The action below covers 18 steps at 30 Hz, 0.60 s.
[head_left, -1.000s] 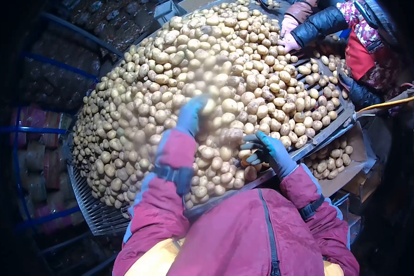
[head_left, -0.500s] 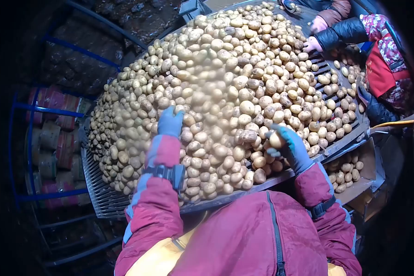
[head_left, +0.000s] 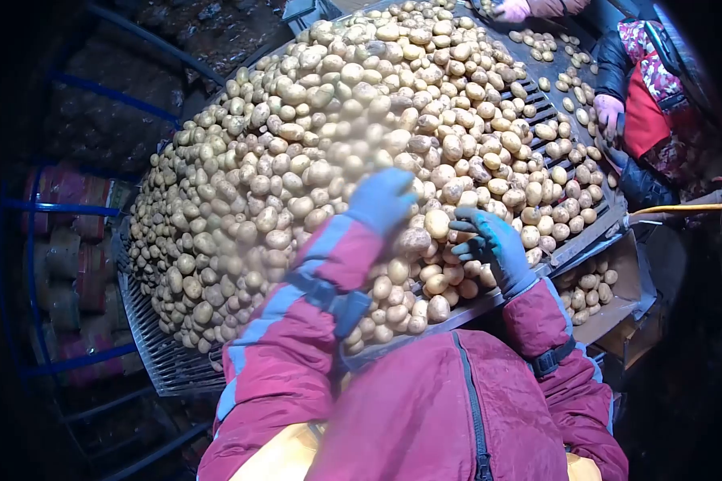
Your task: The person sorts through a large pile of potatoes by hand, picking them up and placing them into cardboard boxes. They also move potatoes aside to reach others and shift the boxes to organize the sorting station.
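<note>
A big heap of pale potatoes lies on a slatted metal sorting table. My left hand, in a blue glove and blurred, rests palm down on the heap's near side; whether it grips anything is hidden. My right hand, in a dark teal glove, lies with fingers spread on potatoes near the table's front edge, its fingertips beside one round potato. Both red jacket sleeves reach up from the bottom of the view.
A cardboard box holding potatoes stands below the table's right end. A co-worker in a red patterned jacket stands at the far right, one pink-gloved hand at the table. Another person's hand shows at the top. Filled sacks sit behind blue rails on the left.
My left hand has swept right across the heap, towards my right hand. My right hand has lowered onto the potatoes with its fingers spread. The co-worker's hand has drawn back from the heap.
</note>
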{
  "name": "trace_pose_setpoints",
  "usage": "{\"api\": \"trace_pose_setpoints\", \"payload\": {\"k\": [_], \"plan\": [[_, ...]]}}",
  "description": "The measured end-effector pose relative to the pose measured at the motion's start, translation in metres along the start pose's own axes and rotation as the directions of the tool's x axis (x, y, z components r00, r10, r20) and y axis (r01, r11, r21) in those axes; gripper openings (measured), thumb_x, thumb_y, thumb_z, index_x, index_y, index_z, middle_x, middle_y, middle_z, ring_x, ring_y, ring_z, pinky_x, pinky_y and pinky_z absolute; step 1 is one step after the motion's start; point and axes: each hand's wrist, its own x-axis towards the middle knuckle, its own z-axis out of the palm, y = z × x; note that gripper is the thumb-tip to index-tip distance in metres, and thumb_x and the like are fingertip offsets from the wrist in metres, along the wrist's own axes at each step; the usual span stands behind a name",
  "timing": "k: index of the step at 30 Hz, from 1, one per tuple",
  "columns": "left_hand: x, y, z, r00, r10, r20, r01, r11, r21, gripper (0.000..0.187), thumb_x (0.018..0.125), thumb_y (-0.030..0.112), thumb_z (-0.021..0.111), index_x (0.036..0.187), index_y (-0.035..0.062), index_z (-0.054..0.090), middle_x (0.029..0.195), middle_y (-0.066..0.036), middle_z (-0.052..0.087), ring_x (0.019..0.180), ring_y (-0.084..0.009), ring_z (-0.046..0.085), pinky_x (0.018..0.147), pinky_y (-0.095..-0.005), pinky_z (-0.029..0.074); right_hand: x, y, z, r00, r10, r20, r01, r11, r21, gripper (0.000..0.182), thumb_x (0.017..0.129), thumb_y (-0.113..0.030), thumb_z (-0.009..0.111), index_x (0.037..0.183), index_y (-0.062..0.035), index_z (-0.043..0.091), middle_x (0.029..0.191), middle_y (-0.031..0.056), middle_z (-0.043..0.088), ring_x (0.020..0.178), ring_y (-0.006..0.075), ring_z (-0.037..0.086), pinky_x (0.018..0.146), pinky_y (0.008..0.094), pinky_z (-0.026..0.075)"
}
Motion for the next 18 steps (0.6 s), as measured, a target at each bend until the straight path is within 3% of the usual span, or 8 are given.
{"api": "trace_pose_setpoints", "payload": {"k": [5, 8, 10, 11, 13, 14, 16, 18], "plan": [[0.023, 0.022, 0.031, 0.991, -0.100, 0.090, 0.072, 0.962, 0.265, 0.054, 0.084, 0.038, 0.071, 0.133, 0.0169, 0.063, 0.117, -0.015, 0.069, 0.112, -0.0348, 0.066, 0.099, -0.0448, 0.051, -0.010, 0.011, -0.002, 0.998, 0.058, -0.032, -0.058, 0.998, 0.015, 0.045, 0.105, -0.034, 0.054, 0.136, -0.0023, 0.059, 0.119, 0.0140, 0.070, 0.087, 0.0211, 0.072, 0.074, 0.0306, 0.061], [0.027, 0.021, 0.020, 0.962, -0.271, 0.024, 0.272, 0.961, -0.051, 0.048, 0.086, 0.037, 0.073, 0.129, 0.0165, 0.067, 0.115, -0.013, 0.071, 0.106, -0.0269, 0.069, 0.094, -0.0404, 0.054, -0.016, 0.020, -0.012, 0.997, 0.072, 0.038, -0.074, 0.996, 0.045, 0.045, 0.105, -0.035, 0.054, 0.136, -0.0025, 0.059, 0.119, 0.0127, 0.070, 0.087, 0.0209, 0.072, 0.074, 0.0305, 0.061], [0.026, 0.000, 0.018, 0.919, -0.374, 0.127, 0.381, 0.754, -0.535, 0.041, 0.084, 0.034, 0.078, 0.118, 0.0113, 0.073, 0.105, -0.007, 0.075, 0.092, -0.0164, 0.070, 0.076, -0.0303, 0.056, -0.019, 0.022, -0.018, 0.991, 0.118, 0.065, -0.124, 0.989, 0.084, 0.049, 0.106, -0.039, 0.050, 0.139, -0.0028, 0.057, 0.122, 0.0124, 0.069, 0.087, 0.0238, 0.072, 0.075, 0.0354, 0.061], [0.018, -0.001, 0.015, 0.970, -0.235, 0.066, 0.229, 0.781, -0.582, 0.040, 0.085, 0.036, 0.075, 0.115, 0.0093, 0.072, 0.110, -0.011, 0.073, 0.098, -0.0250, 0.069, 0.082, -0.0361, 0.055, -0.019, 0.024, -0.018, 0.987, 0.129, 0.090, -0.140, 0.982, 0.125, 0.050, 0.107, -0.040, 0.049, 0.140, -0.0031, 0.056, 0.122, 0.0125, 0.069, 0.087, 0.0246, 0.072, 0.076, 0.0369, 0.061], [0.001, 0.039, -0.016, 0.983, 0.041, 0.179, 0.000, 0.974, -0.225, 0.041, 0.088, 0.037, 0.072, 0.115, 0.0073, 0.070, 0.118, -0.016, 0.071, 0.109, -0.0331, 0.068, 0.091, -0.0414, 0.054, -0.010, 0.034, -0.018, 0.977, 0.127, 0.171, -0.162, 0.964, 0.211, 0.057, 0.107, -0.047, 0.046, 0.146, -0.0050, 0.051, 0.123, 0.0130, 0.068, 0.089, 0.0267, 0.072, 0.078, 0.0406, 0.061], [-0.004, 0.078, -0.036, 0.915, 0.073, 0.396, -0.157, 0.970, 0.184, 0.041, 0.090, 0.036, 0.072, 0.119, 0.0073, 0.070, 0.122, -0.017, 0.070, 0.114, -0.0327, 0.067, 0.095, -0.0410, 0.053, -0.011, 0.031, -0.013, 0.965, 0.145, 0.219, -0.203, 0.940, 0.274, 0.056, 0.107, -0.046, 0.048, 0.146, -0.0059, 0.050, 0.124, 0.0134, 0.068, 0.090, 0.0288, 0.072, 0.079, 0.0408, 0.061], [-0.048, 0.069, 0.008, 0.973, -0.079, 0.217, 0.200, 0.760, -0.619, 0.045, 0.095, 0.036, 0.069, 0.129, 0.0063, 0.067, 0.136, -0.021, 0.063, 0.128, -0.0334, 0.060, 0.107, -0.0401, 0.048, -0.014, 0.026, 0.005, 0.924, 0.180, 0.338, -0.308, 0.875, 0.375, 0.053, 0.106, -0.044, 0.051, 0.145, -0.0076, 0.049, 0.124, 0.0144, 0.067, 0.092, 0.0328, 0.072, 0.079, 0.0413, 0.062], [-0.063, 0.076, -0.005, 0.976, -0.065, 0.206, 0.176, 0.793, -0.583, 0.052, 0.098, 0.039, 0.066, 0.137, 0.0047, 0.062, 0.146, -0.023, 0.055, 0.137, -0.0345, 0.053, 0.115, -0.0403, 0.040, -0.002, 0.046, 0.006, 0.956, 0.224, 0.190, -0.274, 0.911, 0.307, 0.050, 0.102, -0.046, 0.058, 0.132, -0.0060, 0.059, 0.119, 0.0133, 0.069, 0.093, 0.0269, 0.072, 0.078, 0.0404, 0.063]]}}
